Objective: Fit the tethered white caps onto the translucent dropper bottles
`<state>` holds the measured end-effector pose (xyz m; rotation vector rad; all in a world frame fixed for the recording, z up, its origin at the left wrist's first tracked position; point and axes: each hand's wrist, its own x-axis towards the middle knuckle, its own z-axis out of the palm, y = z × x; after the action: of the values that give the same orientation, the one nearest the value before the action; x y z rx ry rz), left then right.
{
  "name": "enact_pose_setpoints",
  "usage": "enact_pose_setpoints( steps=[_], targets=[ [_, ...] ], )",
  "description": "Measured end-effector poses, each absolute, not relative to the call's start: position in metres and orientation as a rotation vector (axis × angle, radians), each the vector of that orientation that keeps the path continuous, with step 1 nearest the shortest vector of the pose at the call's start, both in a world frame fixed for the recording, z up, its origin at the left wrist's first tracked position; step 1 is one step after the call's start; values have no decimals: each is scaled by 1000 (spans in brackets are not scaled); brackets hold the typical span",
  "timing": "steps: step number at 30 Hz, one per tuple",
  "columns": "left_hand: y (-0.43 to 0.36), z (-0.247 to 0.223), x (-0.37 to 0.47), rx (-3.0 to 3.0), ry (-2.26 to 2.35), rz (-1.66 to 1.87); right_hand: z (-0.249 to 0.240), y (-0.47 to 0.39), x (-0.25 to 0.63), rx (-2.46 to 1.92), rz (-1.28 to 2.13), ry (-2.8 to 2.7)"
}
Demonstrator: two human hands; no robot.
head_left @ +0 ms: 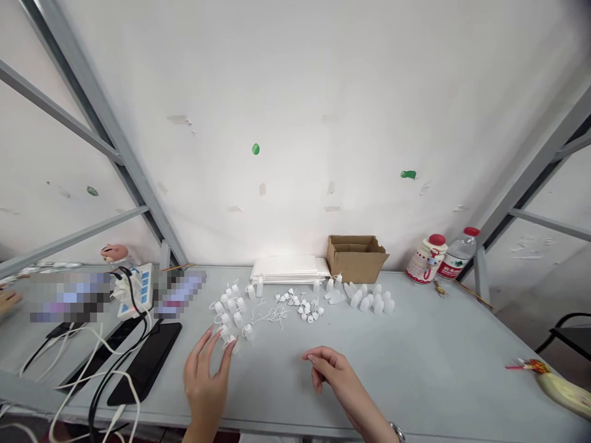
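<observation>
My left hand [207, 369] reaches to the near edge of a group of small white bottles [225, 320] with looped strings, its fingertips around one or two of them. Whether it grips one is hard to tell. My right hand [330, 368] hovers over the grey table [415, 357], fingers curled together, with any held thing too small to make out. Between and beyond the hands lie thin white strings [276, 316] and small white caps [310, 311]. Several frosted bottles without caps [376, 300] stand and lie to the right.
Behind are a white stack [290, 271] and an open cardboard box [357, 264]. Black phones [148, 363], cables and a power strip [144, 289] occupy the left. Two drink bottles [427, 258] stand at the back right. Another person's hand [8, 300] shows far left.
</observation>
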<state>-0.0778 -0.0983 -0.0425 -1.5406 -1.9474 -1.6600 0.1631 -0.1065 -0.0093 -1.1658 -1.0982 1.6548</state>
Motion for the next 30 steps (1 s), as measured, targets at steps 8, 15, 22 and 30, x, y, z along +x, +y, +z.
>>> enact_pose_setpoints(
  steps=[8, 15, 22, 30],
  targets=[
    [-103, -39, -24, -2146, -1762, -1533, -30, -69, 234, -1439, 942, -1095],
    [-64, -40, 38, -2568, -2120, -883, -54, -34, 303, -1726, 453, -927],
    [-22, -37, 56, -2528, -2211, -579, -56, -24, 298, -1909, 239, -1027],
    [-31, -42, 45, -2416, -2370, -531, -58, -20, 298, -2100, 102, -1194]
  ],
)
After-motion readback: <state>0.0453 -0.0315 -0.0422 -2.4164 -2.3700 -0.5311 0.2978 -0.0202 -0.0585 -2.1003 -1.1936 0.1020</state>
